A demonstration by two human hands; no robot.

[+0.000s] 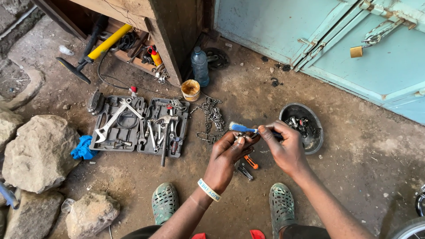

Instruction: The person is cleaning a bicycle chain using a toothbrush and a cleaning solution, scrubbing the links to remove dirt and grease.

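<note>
The left hand (228, 152) pinches a small metal part (242, 136) while the right hand (285, 148) holds a blue brush (241, 128) with its bristles just above that part. Just beyond the right hand sits a dark bowl (315, 144) of metal pieces; a bicycle chain (211, 118) lies on the dirt floor (354, 168) just beyond the left hand. An open tool case (137, 126) lies farther left, and orange-handled pliers (248, 164) lie below the hands.

The brush (242, 128) has a glossy blue plastic handle. Bare steel wrenches gleam in the matt grey plastic tool case (138, 126). The bicycle chain (211, 116) is dull, greasy metal. The ground (363, 155) is rough, dusty earth; the door (310, 31) is painted metal, scuffed.
</note>
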